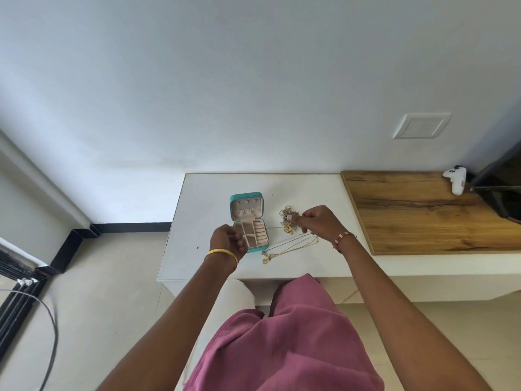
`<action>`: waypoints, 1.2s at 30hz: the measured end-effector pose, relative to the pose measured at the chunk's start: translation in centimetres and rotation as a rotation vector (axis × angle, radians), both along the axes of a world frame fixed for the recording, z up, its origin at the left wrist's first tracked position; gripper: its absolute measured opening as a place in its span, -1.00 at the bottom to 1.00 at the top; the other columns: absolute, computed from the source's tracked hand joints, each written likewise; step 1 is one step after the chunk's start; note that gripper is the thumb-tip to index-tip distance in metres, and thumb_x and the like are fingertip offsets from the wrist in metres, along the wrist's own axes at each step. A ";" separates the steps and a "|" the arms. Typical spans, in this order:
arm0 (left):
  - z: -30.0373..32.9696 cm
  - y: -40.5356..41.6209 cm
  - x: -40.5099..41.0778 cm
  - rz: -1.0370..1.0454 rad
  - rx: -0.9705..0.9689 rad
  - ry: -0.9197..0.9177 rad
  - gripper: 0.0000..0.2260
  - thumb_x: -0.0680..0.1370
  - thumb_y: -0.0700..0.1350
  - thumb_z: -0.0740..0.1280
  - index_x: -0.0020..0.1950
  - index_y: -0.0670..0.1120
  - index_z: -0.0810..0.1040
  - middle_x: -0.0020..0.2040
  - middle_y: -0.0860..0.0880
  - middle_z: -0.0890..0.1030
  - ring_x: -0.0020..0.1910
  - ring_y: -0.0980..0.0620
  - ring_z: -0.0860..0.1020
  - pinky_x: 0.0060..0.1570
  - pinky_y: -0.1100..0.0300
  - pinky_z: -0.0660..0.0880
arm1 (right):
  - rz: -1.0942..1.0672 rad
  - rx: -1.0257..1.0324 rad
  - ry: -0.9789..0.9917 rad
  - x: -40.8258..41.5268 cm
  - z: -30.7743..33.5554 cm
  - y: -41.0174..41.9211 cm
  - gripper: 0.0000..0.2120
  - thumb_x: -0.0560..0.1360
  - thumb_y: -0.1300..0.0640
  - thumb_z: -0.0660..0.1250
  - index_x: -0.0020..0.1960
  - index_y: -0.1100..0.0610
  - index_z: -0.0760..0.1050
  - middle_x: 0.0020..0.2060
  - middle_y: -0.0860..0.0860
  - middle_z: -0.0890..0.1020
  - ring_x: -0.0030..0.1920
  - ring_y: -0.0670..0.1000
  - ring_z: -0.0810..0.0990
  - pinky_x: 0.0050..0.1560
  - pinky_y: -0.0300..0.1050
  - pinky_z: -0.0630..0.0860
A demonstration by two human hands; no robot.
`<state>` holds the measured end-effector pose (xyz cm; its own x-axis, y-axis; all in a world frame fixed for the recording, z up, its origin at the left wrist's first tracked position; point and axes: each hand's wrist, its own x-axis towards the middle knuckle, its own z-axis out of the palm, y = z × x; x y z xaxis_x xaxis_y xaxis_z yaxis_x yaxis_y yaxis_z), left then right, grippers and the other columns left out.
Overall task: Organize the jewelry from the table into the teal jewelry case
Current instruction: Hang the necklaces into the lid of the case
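White table (214, 193): teal case (248, 221) open, left hand (227, 241) loosely curled beside it, holding nothing. Your right hand (318, 221) seemingly pinches the jewelry pile (287, 220); light, tangly, so lift single pieces.

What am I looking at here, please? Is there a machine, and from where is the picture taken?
No machine: a person works with bare hands. The camera sits on the person's head and looks down. On the white table stands an open teal jewelry case. Beside it lie a pile of jewelry and gold necklaces. The right hand pinches something in the pile. The left hand hovers, fingers curled, at the case's near corner; whether it holds anything, I cannot tell.
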<state>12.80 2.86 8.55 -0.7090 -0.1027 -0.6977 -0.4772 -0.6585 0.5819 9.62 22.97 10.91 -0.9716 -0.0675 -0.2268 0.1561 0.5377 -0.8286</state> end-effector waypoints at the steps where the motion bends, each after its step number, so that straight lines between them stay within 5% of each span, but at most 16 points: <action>1: -0.1 -0.3 -0.1 0.027 0.004 -0.003 -0.76 0.46 -0.30 0.01 -0.40 -0.11 0.19 -0.68 0.00 0.23 -0.71 0.08 0.18 -0.60 0.45 0.15 | 0.002 -0.022 -0.019 -0.1 -0.1 0.1 -0.53 0.41 0.02 0.42 -0.56 0.11 0.30 -0.70 -0.12 0.27 -0.56 -0.12 0.26 -0.39 -0.31 0.29; 5: -0.4 -1.1 -0.3 0.003 0.026 -0.026 -0.75 0.54 -0.27 0.04 -0.34 -0.11 0.29 -0.63 0.00 0.24 -0.60 0.06 0.20 -0.56 0.33 0.18 | -0.056 -0.481 -0.099 -0.2 0.0 0.0 -0.61 0.46 0.13 0.36 -0.53 0.08 0.42 -0.62 -0.08 0.40 -0.35 0.00 0.46 -0.17 -0.14 0.48; 8: -0.4 -0.9 -0.1 -0.148 0.008 -0.021 -0.78 0.58 -0.29 0.06 -0.16 -0.19 0.47 -0.57 -0.06 0.42 -0.42 0.01 0.31 -0.40 0.24 0.40 | -0.191 -1.017 -0.203 -0.6 -0.1 0.2 -0.61 0.51 0.19 0.25 -0.50 0.09 0.37 -0.62 0.00 0.40 -0.42 0.04 0.55 -0.20 -0.07 0.58; 10: -0.8 -0.7 0.1 -0.254 -0.064 -0.012 -0.79 0.60 -0.28 0.06 -0.07 -0.22 0.48 -0.57 -0.07 0.53 -0.33 -0.04 0.44 -0.22 0.14 0.48 | -0.297 -1.162 -0.237 -1.2 -0.4 0.5 -0.57 0.54 0.16 0.20 -0.51 0.09 0.33 -0.64 -0.01 0.35 -0.51 -0.01 0.48 -0.21 -0.08 0.58; 13: -1.4 -0.8 0.3 -0.363 -0.178 0.036 -0.79 0.62 -0.25 0.04 0.05 -0.23 0.46 -0.47 -0.07 0.62 -0.23 -0.08 0.54 -0.10 0.08 0.49 | -0.347 -1.177 -0.245 -1.8 -0.6 1.1 -0.64 0.54 0.13 0.19 -0.43 0.11 0.41 -0.64 -0.04 0.33 -0.61 -0.07 0.32 -0.47 -0.26 0.41; 17: -1.9 -0.9 0.4 -0.430 -0.273 0.074 -0.75 0.63 -0.24 0.04 0.17 -0.30 0.44 -0.22 -0.16 0.57 -0.23 -0.09 0.56 -0.13 0.09 0.53 | -0.338 -1.105 -0.203 -2.2 -0.7 1.5 -0.82 0.54 0.22 0.16 -0.20 0.19 0.45 -0.63 -0.06 0.35 -0.65 -0.11 0.26 -0.55 -0.34 0.26; 23: -2.5 -0.5 -0.1 -0.397 -0.257 0.033 -0.77 0.61 -0.21 0.10 0.20 -0.30 0.39 -0.25 -0.16 0.60 -0.25 -0.07 0.58 -0.12 0.05 0.55 | -0.356 -1.044 -0.189 -2.4 -1.8 2.0 -0.84 0.55 0.26 0.16 -0.03 0.18 0.53 -0.49 -0.03 0.54 -0.66 -0.16 0.24 -0.63 -0.36 0.19; 31: -4.0 -1.0 -0.2 -0.336 -0.330 -0.021 -0.74 0.50 -0.31 0.29 0.17 -0.36 0.47 -0.07 -0.19 0.57 -0.12 -0.12 0.55 0.03 0.01 0.51 | -0.479 -0.918 -0.201 -2.8 -4.1 3.7 -0.85 0.55 0.22 0.20 -0.09 0.20 0.54 -0.67 -0.08 0.30 -0.59 -0.13 0.34 -0.45 -0.28 0.49; 36: -5.2 0.7 -0.8 -0.326 -0.373 -0.042 -0.78 0.49 -0.33 0.30 0.13 -0.34 0.52 -0.23 -0.13 0.55 -0.28 -0.01 0.52 -0.22 0.22 0.57 | -0.627 -0.988 -0.269 -3.3 -6.4 4.0 -0.80 0.57 0.21 0.13 -0.13 0.18 0.49 -0.65 -0.07 0.40 -0.66 -0.14 0.27 -0.63 -0.40 0.18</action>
